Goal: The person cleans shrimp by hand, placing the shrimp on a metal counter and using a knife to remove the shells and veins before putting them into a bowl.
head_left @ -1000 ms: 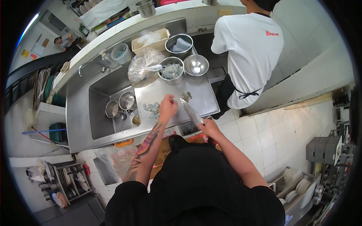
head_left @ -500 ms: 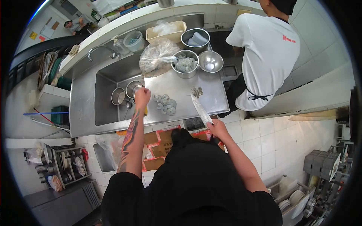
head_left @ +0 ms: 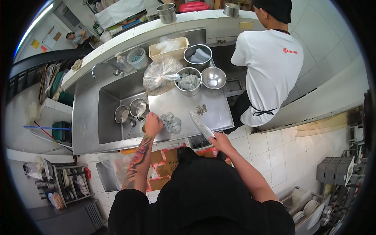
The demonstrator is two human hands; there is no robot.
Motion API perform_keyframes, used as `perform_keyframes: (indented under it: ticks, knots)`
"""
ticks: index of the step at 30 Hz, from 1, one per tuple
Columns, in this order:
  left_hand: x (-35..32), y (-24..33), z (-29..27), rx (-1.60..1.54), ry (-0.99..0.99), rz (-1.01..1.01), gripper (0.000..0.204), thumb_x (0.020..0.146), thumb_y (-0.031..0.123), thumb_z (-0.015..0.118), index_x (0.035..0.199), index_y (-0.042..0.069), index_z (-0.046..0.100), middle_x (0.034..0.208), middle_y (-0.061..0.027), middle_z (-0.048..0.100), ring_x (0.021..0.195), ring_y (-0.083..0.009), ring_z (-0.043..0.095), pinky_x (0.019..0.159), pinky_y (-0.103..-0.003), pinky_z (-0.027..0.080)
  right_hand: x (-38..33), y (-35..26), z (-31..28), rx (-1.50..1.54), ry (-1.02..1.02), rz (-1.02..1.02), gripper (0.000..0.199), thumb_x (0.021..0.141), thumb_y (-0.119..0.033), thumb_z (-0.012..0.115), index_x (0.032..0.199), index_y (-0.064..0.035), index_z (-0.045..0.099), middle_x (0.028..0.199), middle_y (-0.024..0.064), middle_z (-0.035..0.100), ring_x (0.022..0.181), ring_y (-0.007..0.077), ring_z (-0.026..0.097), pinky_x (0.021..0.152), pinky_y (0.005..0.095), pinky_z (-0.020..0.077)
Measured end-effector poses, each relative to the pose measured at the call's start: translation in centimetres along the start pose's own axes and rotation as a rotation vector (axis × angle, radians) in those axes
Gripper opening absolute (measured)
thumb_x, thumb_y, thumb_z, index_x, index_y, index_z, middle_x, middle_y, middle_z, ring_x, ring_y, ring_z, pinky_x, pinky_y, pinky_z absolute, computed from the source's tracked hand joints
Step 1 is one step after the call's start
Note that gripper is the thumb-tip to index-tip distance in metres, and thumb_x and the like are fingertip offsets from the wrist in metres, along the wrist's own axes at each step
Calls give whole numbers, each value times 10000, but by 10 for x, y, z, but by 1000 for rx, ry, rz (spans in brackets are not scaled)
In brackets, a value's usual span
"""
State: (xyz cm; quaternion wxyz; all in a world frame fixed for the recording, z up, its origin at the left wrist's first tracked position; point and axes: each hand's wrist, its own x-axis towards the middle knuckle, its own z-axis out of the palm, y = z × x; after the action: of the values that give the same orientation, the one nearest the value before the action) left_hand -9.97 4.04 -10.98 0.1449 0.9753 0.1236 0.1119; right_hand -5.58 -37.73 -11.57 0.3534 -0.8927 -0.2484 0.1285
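Left grip point(head_left: 152, 123): loosely closed, touching peeled shrimp pile point(head_left: 171, 122) on steel desk point(head_left: 184, 105).
Right grip point(head_left: 220, 141): clamped around knife point(head_left: 201, 124) handle.

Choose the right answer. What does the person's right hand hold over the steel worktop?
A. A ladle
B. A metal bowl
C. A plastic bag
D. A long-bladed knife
D: the right hand grips the handle of a long-bladed knife, its blade lying out over the steel worktop, while the left hand rests beside a small pile of pale shrimp.
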Motion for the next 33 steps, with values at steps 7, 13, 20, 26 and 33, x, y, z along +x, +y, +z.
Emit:
perform_keyframes:
  ticks: [7, 13, 20, 26, 33]
  knots:
    - [34, 79, -23, -193, 36, 161, 202, 734, 183, 726, 879, 59, 659, 935, -138, 627, 944, -372, 597, 884, -453, 483, 10, -6, -9, 302, -79, 321, 396, 983, -350, 616, 882, 30, 662, 661, 169, 654, 468, 264, 635, 517, 421, 517]
    - [34, 142, 25, -38, -29, 254, 216, 760, 219, 765, 898, 91, 658, 956, -107, 655, 955, -353, 622, 900, -469, 455, 14, -4, 3, 57, -8, 149, 429, 974, -389, 610, 905, 31, 664, 752, 225, 680, 693, 397, 688, 702, 491, 542]
    - [30, 136, 33, -135, -67, 210, 141, 785, 147, 758, 911, 100, 717, 941, -94, 691, 962, -335, 643, 880, -463, 481, 17, -19, -18, 139, -60, 235, 420, 979, -391, 606, 898, 16, 679, 682, 209, 667, 663, 391, 686, 692, 492, 542]
    - [35, 132, 37, -258, -44, 140, 111, 780, 122, 797, 848, 47, 753, 849, -138, 720, 827, -354, 688, 761, -442, 542, 30, -35, -17, 377, -196, 371, 408, 961, -371, 620, 894, 29, 667, 606, 139, 630, 480, 247, 640, 534, 414, 529]
    - [36, 134, 36, -223, -38, 120, 107, 793, 139, 799, 861, 61, 772, 866, -130, 734, 806, -332, 708, 732, -426, 551, 30, -27, -10, 451, -212, 377, 398, 963, -355, 641, 905, 37, 670, 599, 120, 618, 441, 211, 620, 450, 377, 497]
